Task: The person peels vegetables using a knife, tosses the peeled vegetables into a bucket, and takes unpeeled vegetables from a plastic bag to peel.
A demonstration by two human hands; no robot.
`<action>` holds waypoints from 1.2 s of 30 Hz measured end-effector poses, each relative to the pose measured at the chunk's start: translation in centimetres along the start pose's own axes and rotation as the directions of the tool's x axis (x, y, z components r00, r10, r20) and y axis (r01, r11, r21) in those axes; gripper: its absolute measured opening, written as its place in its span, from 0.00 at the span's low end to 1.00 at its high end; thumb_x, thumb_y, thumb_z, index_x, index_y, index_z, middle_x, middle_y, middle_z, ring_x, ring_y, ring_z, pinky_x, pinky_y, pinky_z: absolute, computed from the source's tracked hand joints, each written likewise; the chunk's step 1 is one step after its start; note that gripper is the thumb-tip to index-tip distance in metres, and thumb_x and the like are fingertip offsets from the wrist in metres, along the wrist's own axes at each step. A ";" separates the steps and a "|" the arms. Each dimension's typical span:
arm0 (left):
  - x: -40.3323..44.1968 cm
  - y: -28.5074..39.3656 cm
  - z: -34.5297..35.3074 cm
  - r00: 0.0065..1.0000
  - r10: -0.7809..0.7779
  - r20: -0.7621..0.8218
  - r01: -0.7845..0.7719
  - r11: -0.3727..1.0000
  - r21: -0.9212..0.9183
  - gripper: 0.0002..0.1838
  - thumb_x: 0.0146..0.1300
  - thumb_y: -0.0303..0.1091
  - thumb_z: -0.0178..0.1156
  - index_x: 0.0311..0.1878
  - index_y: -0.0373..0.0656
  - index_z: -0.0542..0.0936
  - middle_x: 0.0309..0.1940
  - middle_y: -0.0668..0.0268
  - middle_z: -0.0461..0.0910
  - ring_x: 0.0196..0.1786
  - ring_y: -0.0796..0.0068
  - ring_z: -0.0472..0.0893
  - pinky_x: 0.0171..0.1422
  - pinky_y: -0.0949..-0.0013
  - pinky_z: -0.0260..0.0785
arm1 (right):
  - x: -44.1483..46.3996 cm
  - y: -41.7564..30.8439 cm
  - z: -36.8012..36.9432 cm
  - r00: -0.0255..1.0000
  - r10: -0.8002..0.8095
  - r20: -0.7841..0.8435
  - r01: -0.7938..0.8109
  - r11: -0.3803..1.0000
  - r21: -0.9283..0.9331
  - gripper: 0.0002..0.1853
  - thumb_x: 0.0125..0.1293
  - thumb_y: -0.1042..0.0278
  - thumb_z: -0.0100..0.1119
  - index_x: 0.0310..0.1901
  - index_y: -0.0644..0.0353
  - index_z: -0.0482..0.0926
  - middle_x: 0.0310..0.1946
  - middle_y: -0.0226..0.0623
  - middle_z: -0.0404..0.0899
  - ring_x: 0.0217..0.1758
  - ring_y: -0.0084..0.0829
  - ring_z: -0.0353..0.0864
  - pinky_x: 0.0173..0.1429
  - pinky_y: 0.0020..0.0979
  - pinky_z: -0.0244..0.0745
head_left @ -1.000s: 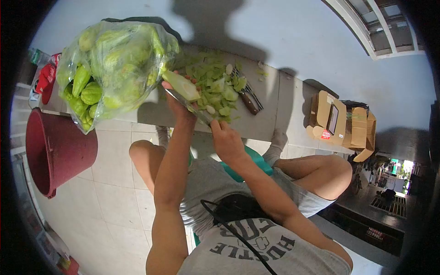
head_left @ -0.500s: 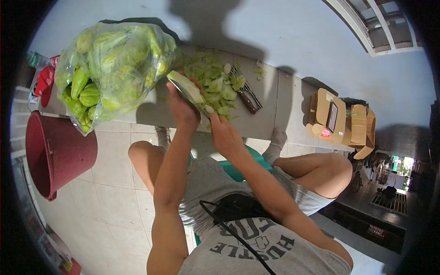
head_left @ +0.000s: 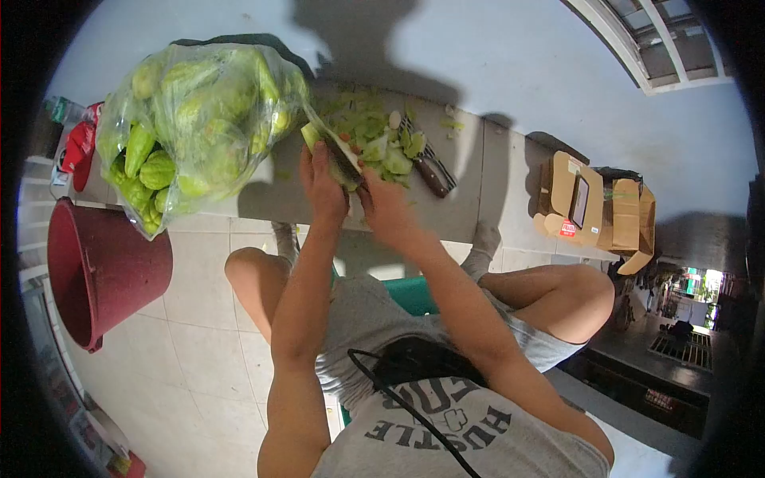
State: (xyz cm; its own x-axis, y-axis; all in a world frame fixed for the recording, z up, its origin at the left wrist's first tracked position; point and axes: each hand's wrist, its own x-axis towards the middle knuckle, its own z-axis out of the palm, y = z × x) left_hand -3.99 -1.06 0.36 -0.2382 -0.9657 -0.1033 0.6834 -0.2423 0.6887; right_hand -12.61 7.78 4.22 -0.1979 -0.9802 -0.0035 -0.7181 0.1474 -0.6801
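My left hand (head_left: 323, 187) is closed around a partly peeled chayote (head_left: 311, 137), pale where the skin is off, held above the ledge's front edge. My right hand (head_left: 386, 209) grips a knife, its broad blade (head_left: 344, 166) lying along the chayote's right side; the handle is mostly hidden in my fingers. Just beyond both hands is a pile of green peelings (head_left: 386, 151) on the ledge. To the left bulges a clear plastic bag (head_left: 207, 103) full of chayotes (head_left: 157, 169). A brown-handled knife (head_left: 433, 177) with a streaked blade rests right of the peelings.
A dark red bucket (head_left: 127, 263) stands on the tiled floor at left. Open cardboard boxes (head_left: 570, 203) sit on the ledge (head_left: 462, 211) at right. The wall (head_left: 510, 56) rises behind the ledge. My knees are spread on either side, close below it.
The chayote has turned in my left hand, whose fingers now wrap over its near side. The knife has swung more upright, and my right hand has shifted slightly closer to the left.
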 end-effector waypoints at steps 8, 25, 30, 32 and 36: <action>0.6 1.8 -0.3 0.950 -0.217 0.225 0.227 0.974 -0.019 0.28 0.73 0.56 0.44 0.64 0.43 0.68 0.53 0.52 0.77 0.51 0.55 0.80 0.55 0.53 0.75 | 1.0 2.7 -4.8 0.997 0.036 -0.061 -0.034 0.999 0.036 0.13 0.72 0.65 0.52 0.49 0.67 0.71 0.26 0.44 0.79 0.27 0.41 0.78 0.35 0.39 0.72; 1.9 1.7 -1.6 0.952 -0.227 0.206 0.248 0.965 -0.080 0.32 0.65 0.37 0.65 0.69 0.44 0.64 0.53 0.62 0.77 0.54 0.64 0.80 0.54 0.58 0.78 | -1.3 2.1 -3.6 0.911 0.398 0.111 -0.392 0.748 0.536 0.11 0.74 0.61 0.53 0.44 0.59 0.67 0.20 0.27 0.69 0.18 0.20 0.66 0.21 0.27 0.64; 1.3 2.7 -1.1 0.933 -0.268 0.240 0.304 0.944 -0.127 0.35 0.58 0.27 0.70 0.65 0.32 0.64 0.52 0.56 0.78 0.54 0.66 0.80 0.57 0.61 0.77 | -1.7 1.8 -4.0 0.915 0.393 0.094 -0.383 0.772 0.506 0.10 0.74 0.62 0.53 0.43 0.59 0.67 0.20 0.27 0.69 0.18 0.19 0.66 0.21 0.27 0.64; 1.3 2.8 -1.0 0.938 -0.258 0.233 0.289 0.951 -0.110 0.35 0.58 0.28 0.70 0.65 0.31 0.64 0.53 0.55 0.78 0.53 0.65 0.81 0.57 0.62 0.78 | -1.9 1.7 -4.1 0.915 0.391 0.096 -0.386 0.785 0.484 0.10 0.74 0.63 0.52 0.43 0.60 0.68 0.20 0.27 0.69 0.17 0.19 0.66 0.21 0.27 0.64; 1.3 3.5 -0.7 0.951 -0.236 0.202 0.253 0.965 -0.067 0.35 0.58 0.26 0.70 0.66 0.29 0.65 0.53 0.54 0.78 0.53 0.66 0.81 0.57 0.64 0.78 | -2.3 1.9 -3.8 0.902 0.418 0.109 -0.408 0.742 0.532 0.09 0.74 0.63 0.52 0.43 0.60 0.68 0.20 0.27 0.69 0.17 0.20 0.66 0.21 0.27 0.64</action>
State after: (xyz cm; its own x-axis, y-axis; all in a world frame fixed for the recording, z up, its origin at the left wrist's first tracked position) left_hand -1.44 -3.26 2.10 -0.5269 -0.8420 -0.1154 0.6456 -0.4849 0.5900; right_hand -16.06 10.78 5.68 -0.4060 -0.8369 -0.3671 -0.0973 0.4389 -0.8932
